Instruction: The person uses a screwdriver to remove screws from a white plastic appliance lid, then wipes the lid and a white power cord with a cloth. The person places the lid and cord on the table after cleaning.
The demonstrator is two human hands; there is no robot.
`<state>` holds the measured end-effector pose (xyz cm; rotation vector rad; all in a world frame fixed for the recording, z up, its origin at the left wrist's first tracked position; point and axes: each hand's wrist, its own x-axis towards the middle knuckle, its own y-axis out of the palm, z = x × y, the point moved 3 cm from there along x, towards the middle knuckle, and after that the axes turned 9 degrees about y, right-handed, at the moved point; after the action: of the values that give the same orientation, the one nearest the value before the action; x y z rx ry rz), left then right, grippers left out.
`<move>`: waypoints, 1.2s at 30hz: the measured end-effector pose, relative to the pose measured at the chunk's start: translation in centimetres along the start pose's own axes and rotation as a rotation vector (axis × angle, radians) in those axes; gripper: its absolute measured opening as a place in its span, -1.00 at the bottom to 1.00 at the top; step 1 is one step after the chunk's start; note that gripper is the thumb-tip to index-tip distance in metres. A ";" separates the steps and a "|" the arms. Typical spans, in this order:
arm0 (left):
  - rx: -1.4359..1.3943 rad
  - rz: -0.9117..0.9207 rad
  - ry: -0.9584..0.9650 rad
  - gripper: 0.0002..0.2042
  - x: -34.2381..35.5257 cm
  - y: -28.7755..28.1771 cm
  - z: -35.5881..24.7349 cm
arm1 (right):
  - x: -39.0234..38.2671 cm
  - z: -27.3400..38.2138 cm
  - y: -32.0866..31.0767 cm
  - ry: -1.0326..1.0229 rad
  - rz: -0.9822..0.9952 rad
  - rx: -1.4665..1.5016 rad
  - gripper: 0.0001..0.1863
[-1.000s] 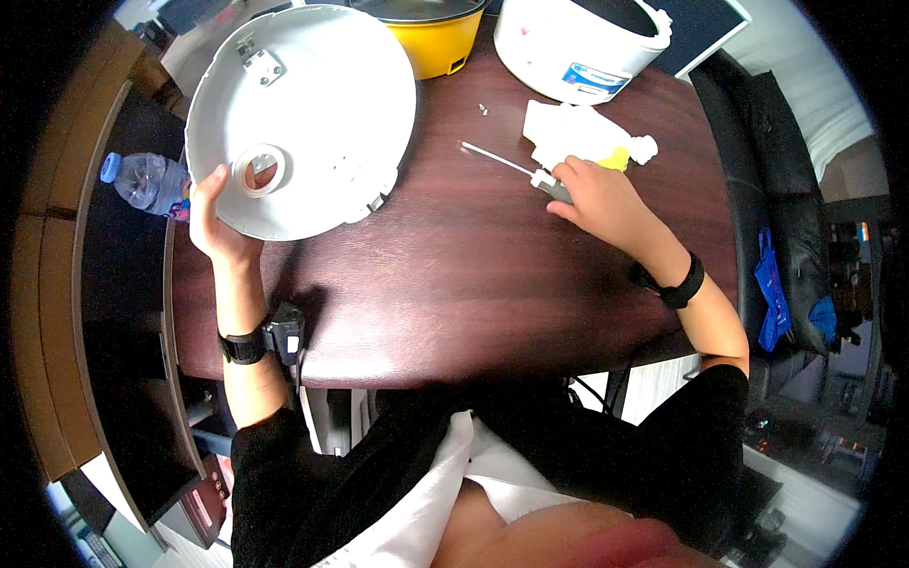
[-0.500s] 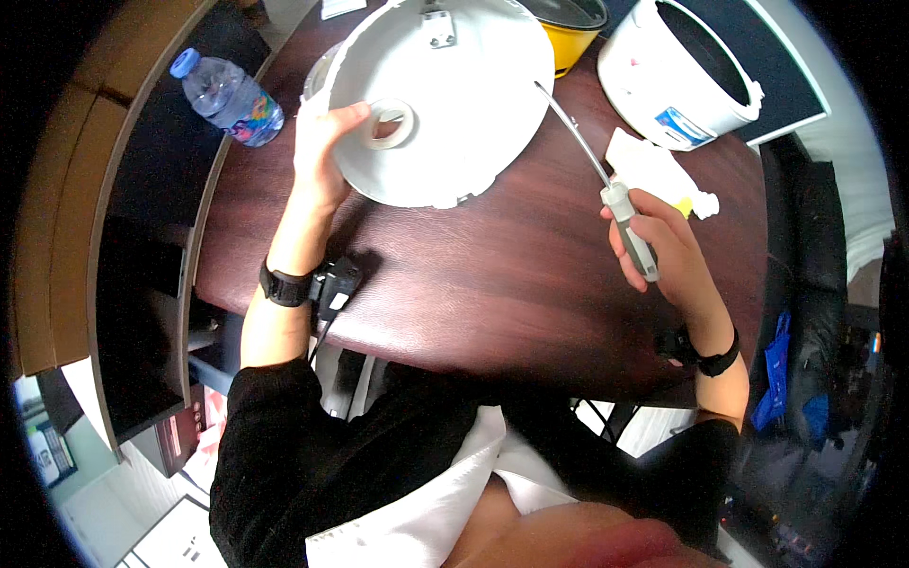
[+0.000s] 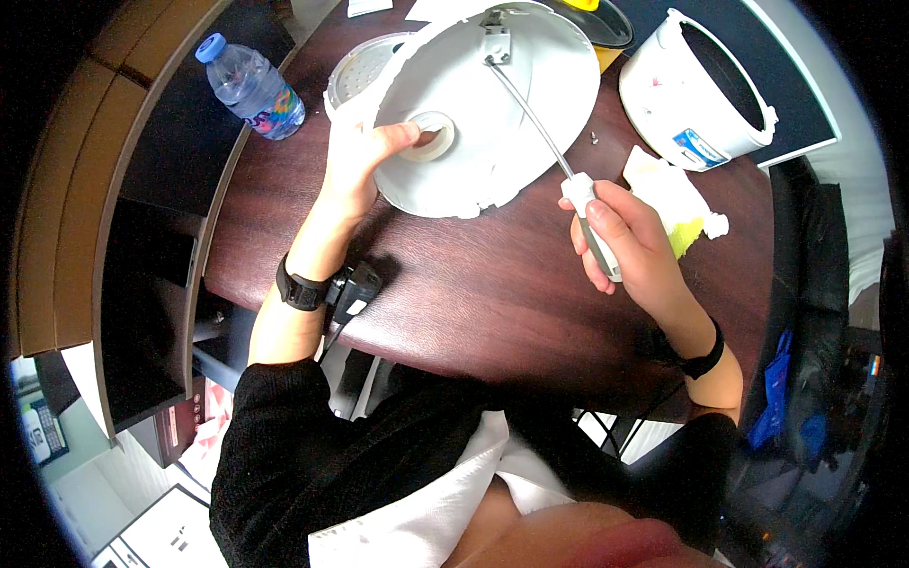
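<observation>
Screwdriver (image 3: 579, 189) slants up-left to a bracket (image 3: 497, 44) in the round cover (image 3: 483, 123), right hand (image 3: 644, 235) fingers wrapped around its handle, left hand (image 3: 355, 168) pinching the cover.

Your head-worn left fisheye camera looks down and forward, your white collar (image 3: 426, 502) close beneath it, the reddish-brown wood-grain desktop (image 3: 454, 293) farther out.

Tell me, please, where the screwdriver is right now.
In the head view, the screwdriver is right of centre, held in the right hand, its tip at the small bracket inside the round white cover.
</observation>
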<state>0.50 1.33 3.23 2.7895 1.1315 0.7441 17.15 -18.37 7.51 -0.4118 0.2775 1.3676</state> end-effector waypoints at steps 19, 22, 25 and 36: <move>-0.094 0.054 -0.032 -0.25 -0.5 0.6 0.0 | 0.1 -2.2 2.1 0.180 0.315 0.741 -0.59; -0.042 0.069 -0.018 -0.24 -0.7 0.6 -0.3 | 0.1 -2.0 1.7 0.140 0.246 0.605 -0.58; 0.000 0.079 0.027 -0.23 -0.7 0.4 -0.4 | 0.2 -1.8 0.9 0.118 0.168 0.469 -0.59; 0.089 0.116 0.123 -0.17 -0.5 0.3 -0.8 | 0.3 -0.1 -1.6 0.016 -0.064 -0.016 -0.61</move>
<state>-0.01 0.64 3.80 2.9407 1.0525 0.9099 18.75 -18.34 7.52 -0.4419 0.2644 1.3055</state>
